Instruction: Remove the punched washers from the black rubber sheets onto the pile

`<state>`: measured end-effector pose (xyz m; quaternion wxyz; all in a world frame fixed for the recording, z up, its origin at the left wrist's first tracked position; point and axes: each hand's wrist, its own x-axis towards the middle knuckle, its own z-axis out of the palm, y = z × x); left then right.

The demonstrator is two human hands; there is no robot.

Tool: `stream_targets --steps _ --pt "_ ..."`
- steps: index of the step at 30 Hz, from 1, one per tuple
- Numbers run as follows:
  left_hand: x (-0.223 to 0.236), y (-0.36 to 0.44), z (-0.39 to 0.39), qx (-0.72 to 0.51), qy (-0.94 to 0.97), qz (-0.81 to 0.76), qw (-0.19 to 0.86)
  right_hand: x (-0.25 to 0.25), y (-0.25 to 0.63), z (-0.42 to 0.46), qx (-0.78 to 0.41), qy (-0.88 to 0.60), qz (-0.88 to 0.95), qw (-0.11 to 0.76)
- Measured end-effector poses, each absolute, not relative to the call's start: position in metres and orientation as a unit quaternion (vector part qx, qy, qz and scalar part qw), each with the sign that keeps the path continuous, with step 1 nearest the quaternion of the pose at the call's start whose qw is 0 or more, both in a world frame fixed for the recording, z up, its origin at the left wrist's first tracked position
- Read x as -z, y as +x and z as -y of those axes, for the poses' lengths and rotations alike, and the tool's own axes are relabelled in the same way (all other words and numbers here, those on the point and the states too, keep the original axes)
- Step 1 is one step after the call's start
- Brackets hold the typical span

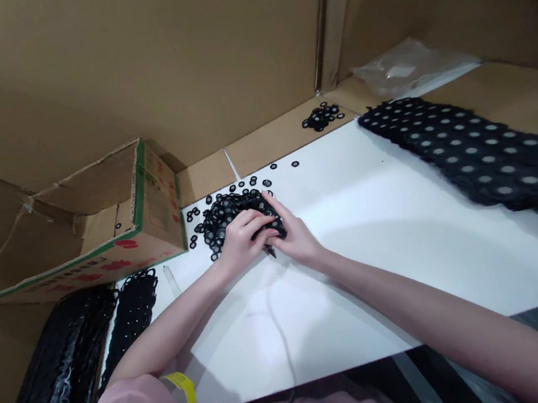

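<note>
A heap of small black rings with pale grey centres lies on the white work surface. My left hand is at the heap's near right side, its fingers bent and closed. Facing it, my right hand has its thumb close to the left fingertips and its index finger stretched along the heap's right edge. Dark material shows between the hands, and a small dark pointed bit sticks out below them. The fingers hide exactly what they pinch.
An open cardboard box stands at left. Black perforated sheets lie below it, with a larger black stack beside them. At right is a black sheet with pale dots. Behind are a small ring pile and a clear plastic bag.
</note>
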<state>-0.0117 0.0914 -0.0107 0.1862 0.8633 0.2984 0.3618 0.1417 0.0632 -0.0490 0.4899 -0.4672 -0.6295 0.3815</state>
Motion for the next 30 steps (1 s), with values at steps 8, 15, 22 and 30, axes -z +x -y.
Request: stream_targets --steps 8,15,22,30 --pt "0.016 0.000 -0.097 -0.391 0.807 -0.371 0.240 0.038 0.140 -0.055 -0.414 -0.494 0.633 0.428" --pt "0.008 -0.009 -0.100 -0.338 0.841 -0.309 0.288 0.048 0.140 -0.060 -0.411 -0.465 0.588 0.519" --pt "0.016 -0.003 -0.095 -0.394 0.786 -0.367 0.305 0.047 0.140 -0.057 -0.413 -0.470 0.598 0.502" --pt "0.008 -0.006 -0.126 -0.466 0.706 -0.448 0.289 0.046 0.142 -0.061 -0.435 -0.450 0.576 0.526"
